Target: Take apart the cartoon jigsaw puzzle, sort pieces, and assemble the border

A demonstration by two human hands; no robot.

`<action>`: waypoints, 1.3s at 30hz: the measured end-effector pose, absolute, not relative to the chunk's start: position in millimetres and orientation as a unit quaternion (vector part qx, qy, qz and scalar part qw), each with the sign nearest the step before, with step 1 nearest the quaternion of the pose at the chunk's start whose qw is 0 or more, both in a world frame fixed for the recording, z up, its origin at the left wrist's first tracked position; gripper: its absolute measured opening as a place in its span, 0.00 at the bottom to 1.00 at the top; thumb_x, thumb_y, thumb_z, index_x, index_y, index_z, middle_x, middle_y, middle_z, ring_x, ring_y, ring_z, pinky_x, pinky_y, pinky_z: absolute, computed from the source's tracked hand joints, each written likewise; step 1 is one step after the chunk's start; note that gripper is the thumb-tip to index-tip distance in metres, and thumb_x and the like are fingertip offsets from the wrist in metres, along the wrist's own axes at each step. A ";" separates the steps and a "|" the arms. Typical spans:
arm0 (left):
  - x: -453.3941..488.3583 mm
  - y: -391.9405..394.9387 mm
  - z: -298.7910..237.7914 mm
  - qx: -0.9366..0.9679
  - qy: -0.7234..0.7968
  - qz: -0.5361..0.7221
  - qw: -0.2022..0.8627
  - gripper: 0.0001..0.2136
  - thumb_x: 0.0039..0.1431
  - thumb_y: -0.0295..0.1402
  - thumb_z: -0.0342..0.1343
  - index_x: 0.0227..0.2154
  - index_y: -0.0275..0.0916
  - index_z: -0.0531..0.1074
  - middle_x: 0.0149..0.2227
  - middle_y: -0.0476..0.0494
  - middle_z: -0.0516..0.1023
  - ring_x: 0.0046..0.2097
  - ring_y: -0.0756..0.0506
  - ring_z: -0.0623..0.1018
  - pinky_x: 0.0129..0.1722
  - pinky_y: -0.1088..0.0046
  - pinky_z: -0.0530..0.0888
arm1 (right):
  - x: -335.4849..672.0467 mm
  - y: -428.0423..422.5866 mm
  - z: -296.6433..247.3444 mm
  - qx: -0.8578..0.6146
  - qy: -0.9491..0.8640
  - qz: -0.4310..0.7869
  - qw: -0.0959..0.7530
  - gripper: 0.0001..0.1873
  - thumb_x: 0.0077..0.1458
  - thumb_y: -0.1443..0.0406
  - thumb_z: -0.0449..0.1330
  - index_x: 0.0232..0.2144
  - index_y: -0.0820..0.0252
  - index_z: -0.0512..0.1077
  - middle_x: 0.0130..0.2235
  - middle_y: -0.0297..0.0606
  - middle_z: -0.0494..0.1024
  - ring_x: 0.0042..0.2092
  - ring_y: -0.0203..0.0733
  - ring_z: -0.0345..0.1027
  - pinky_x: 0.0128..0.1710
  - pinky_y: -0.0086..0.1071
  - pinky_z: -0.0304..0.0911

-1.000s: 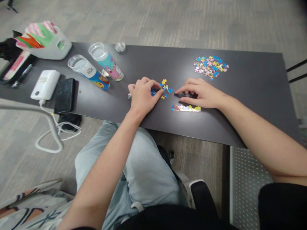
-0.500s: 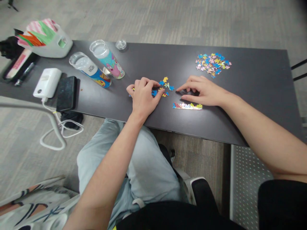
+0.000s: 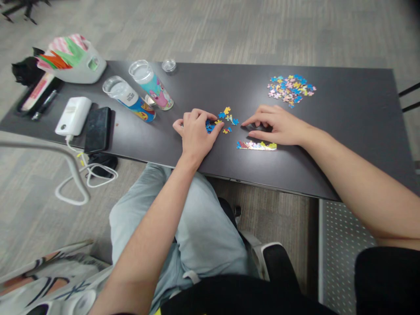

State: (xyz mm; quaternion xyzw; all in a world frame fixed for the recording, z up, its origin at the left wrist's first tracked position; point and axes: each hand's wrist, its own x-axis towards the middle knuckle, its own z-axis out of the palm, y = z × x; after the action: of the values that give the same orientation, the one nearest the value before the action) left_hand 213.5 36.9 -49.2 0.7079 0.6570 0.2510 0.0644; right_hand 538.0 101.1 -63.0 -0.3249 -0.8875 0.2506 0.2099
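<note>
My left hand (image 3: 196, 133) lies over a few puzzle pieces (image 3: 210, 127), its thumb and fingers apart around blue ones that show in the gap. What is under the palm is hidden. Just right of its fingertips are several loose yellow and blue pieces (image 3: 227, 118). My right hand (image 3: 277, 125) rests on the table with index finger and thumb stretched out and nothing visible between them. Below that hand lies a joined strip of puzzle pieces (image 3: 257, 145), straight edge towards me. Farther back is a larger pile of mixed puzzle pieces (image 3: 291, 89).
On the dark table (image 3: 341, 127), two clear-topped printed canisters (image 3: 131, 99) stand left of my hands, with a clear lid (image 3: 169, 65) behind. Farther left are a phone (image 3: 97, 129), a white cabled device (image 3: 74, 116), a white basket (image 3: 93, 72) and a black tray (image 3: 41, 96).
The view has shifted slightly. Pieces that peeked out left of my left hand no longer show there, and more blue shows between its thumb and fingers. My right hand stays put.
</note>
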 end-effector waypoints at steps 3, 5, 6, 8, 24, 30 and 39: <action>213.4 37.6 -49.9 0.713 0.648 0.255 0.079 0.05 0.82 0.44 0.72 0.51 0.53 0.86 0.61 0.40 0.91 0.68 0.24 0.81 0.74 0.34 0.67 | 537.8 101.6 -63.1 -0.325 -0.886 0.255 0.212 0.30 0.79 0.35 0.68 0.66 0.40 0.93 0.48 0.45 0.83 0.44 0.59 0.74 0.52 0.56 0.74; 213.9 38.1 -49.1 0.716 0.643 0.257 0.088 0.04 0.82 0.42 0.72 0.51 0.53 0.85 0.60 0.41 0.92 0.66 0.26 0.82 0.74 0.35 0.66 | 537.8 101.8 -63.2 -0.325 -0.885 0.258 0.210 0.30 0.79 0.35 0.68 0.66 0.40 0.93 0.48 0.45 0.83 0.44 0.60 0.74 0.52 0.56 0.74; 214.5 38.3 -48.2 0.718 0.641 0.257 0.092 0.03 0.82 0.41 0.71 0.51 0.53 0.85 0.59 0.42 0.93 0.65 0.26 0.83 0.74 0.35 0.65 | 537.8 101.9 -63.3 -0.324 -0.885 0.259 0.211 0.30 0.79 0.35 0.69 0.66 0.40 0.93 0.48 0.45 0.83 0.44 0.59 0.74 0.52 0.56 0.74; 215.9 38.5 -45.3 0.724 0.634 0.254 0.096 0.02 0.82 0.39 0.70 0.52 0.53 0.85 0.59 0.43 0.94 0.65 0.27 0.84 0.75 0.35 0.65 | 537.7 101.9 -63.4 -0.321 -0.886 0.257 0.213 0.30 0.79 0.36 0.69 0.66 0.41 0.93 0.48 0.45 0.83 0.43 0.59 0.74 0.51 0.56 0.74; 195.0 -7.6 -41.0 0.777 0.560 0.225 0.179 0.07 0.84 0.41 0.70 0.57 0.51 0.90 0.53 0.44 0.94 0.55 0.31 0.88 0.73 0.42 0.71 | 540.4 102.3 -64.0 -0.326 -0.884 0.259 0.212 0.29 0.79 0.36 0.69 0.66 0.41 0.93 0.48 0.45 0.84 0.43 0.58 0.74 0.51 0.55 0.73; 171.5 -3.0 -49.7 0.749 0.567 0.330 0.090 0.06 0.84 0.40 0.71 0.46 0.49 0.86 0.42 0.48 0.88 0.45 0.37 0.84 0.64 0.49 0.73 | 540.8 104.7 -64.6 -0.311 -0.885 0.269 0.218 0.27 0.79 0.37 0.70 0.65 0.40 0.92 0.45 0.43 0.82 0.42 0.56 0.72 0.50 0.53 0.73; 98.9 25.1 -59.0 0.578 0.659 0.451 0.165 0.04 0.76 0.33 0.73 0.46 0.46 0.83 0.38 0.50 0.82 0.37 0.44 0.76 0.44 0.64 0.77 | 540.1 103.2 -64.3 -0.318 -0.882 0.272 0.217 0.28 0.78 0.36 0.69 0.65 0.40 0.92 0.46 0.44 0.82 0.42 0.57 0.72 0.51 0.55 0.72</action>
State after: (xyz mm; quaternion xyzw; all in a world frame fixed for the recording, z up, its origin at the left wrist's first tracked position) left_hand 98.9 25.1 -59.0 0.5784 0.6592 0.4513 0.1649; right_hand 540.1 103.2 -64.3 -0.3183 -0.8816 0.2724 0.2173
